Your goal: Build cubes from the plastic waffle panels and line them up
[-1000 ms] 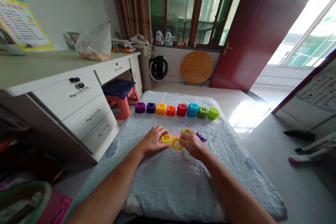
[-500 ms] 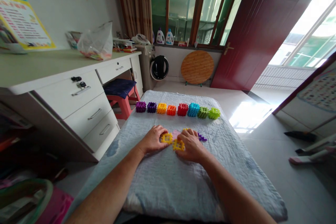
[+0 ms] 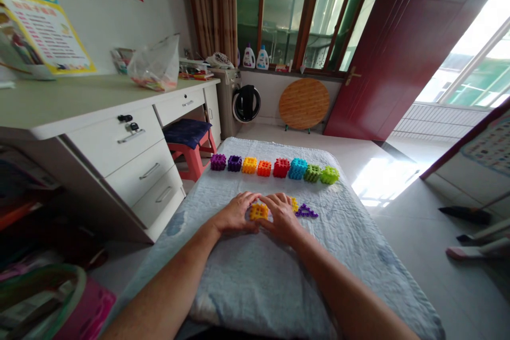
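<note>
Both hands meet over the cloth-covered table. My left hand has its fingers curled round the left side of a yellow lattice building piece. From the other side, my right hand closes on the same yellow, where two pieces appear stacked or pressed together. Beyond the right fingers lie another yellow piece, partly hidden, and a purple triangular piece. A bit of pink shows between the hands, mostly covered.
A row of lattice cubes crosses the table's far part, from a purple cube to a lime green cube. A white desk and a red stool stand at left. A pink basket sits low left.
My hands have come together, bringing the two separate yellow pieces into one stack. More of the purple triangle now shows. The whole view has shifted slightly.
</note>
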A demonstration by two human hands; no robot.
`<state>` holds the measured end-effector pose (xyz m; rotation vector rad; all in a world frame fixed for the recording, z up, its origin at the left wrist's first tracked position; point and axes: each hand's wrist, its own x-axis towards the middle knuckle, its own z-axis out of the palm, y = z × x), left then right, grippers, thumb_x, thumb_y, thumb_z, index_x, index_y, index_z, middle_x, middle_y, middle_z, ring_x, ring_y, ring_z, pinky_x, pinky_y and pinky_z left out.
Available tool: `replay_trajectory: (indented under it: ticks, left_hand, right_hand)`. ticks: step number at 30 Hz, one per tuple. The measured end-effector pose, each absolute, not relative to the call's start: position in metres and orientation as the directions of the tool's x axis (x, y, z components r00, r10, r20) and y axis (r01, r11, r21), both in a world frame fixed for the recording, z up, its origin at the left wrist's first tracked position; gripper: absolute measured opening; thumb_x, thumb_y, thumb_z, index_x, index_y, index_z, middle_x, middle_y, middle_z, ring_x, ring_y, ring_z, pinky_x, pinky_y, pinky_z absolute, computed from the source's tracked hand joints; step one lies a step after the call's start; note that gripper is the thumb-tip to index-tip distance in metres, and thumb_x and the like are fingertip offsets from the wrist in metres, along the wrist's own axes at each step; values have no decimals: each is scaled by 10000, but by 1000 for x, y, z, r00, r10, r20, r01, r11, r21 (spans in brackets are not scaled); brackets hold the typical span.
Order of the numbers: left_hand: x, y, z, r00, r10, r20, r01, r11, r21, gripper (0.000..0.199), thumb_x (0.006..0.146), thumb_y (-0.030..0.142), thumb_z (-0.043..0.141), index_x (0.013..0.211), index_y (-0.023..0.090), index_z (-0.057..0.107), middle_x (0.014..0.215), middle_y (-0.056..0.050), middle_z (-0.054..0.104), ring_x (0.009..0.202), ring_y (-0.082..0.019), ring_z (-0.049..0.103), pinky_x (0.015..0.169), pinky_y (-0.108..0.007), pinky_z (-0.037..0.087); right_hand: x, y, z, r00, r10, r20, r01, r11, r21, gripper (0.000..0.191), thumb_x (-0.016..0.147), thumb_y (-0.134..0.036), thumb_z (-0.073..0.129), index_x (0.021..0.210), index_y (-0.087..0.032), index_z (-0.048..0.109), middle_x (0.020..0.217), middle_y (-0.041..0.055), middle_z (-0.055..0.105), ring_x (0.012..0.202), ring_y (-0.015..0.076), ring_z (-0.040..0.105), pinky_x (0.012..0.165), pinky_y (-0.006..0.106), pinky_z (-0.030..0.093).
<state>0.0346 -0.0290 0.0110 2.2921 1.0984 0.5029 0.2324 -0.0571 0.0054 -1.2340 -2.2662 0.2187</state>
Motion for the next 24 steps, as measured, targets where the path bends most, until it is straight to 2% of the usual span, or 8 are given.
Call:
replay_trajectory:
  ticks: [7,10,13,16,21,24]
  left_hand:
    - [39,-32,12,593,794,135,616,-555,558,559,678,478,721,1144,189,613,1108,-73,602,1055,-241,537,971,-371,413]
    - [41,-33,13,583,798,151,631,-563,534,439,702,424,693,1079,204,642,1043,-53,606,1011,-223,543,933,-342,427]
    - [42,-33,13,570,810,139,649,-548,528,422,685,392,695,1058,201,642,1015,-52,598,965,-214,557,888,-327,447]
    - [43,-33,12,561,817,131,667,-540,513,483,673,398,701,1102,190,621,1031,-64,588,974,-226,560,895,-338,446]
    - [45,-30,13,582,806,110,695,-563,447,451,689,418,680,1079,196,634,1027,-70,582,993,-236,559,915,-345,434]
    - [47,-23,18,617,784,67,718,-596,359,417,678,438,669,1016,196,646,1003,-70,601,958,-237,571,886,-343,446]
  right_hand:
    - [241,-63,7,-394,815,425,719,561,-411,477,764,-302,667,1219,-207,559,1125,81,645,1037,272,475,906,425,358]
    - [262,-56,10,-264,832,489,744,498,-445,408,771,-248,613,1176,-206,581,1104,82,648,1039,266,488,912,432,368]
    - [293,-43,11,-48,821,569,760,400,-513,311,787,-230,545,1090,-207,615,1060,80,655,1031,258,510,928,441,382]
    - [320,-32,7,73,804,590,755,342,-560,281,775,-234,520,1031,-199,632,1000,77,669,984,251,538,921,439,403]
    - [328,-26,-6,68,845,530,777,288,-560,277,753,-233,531,1003,-194,644,985,68,678,964,250,553,910,437,416]
    - [322,-27,-10,33,860,510,781,296,-550,273,752,-228,540,1000,-190,648,989,70,676,970,248,552,908,429,420]
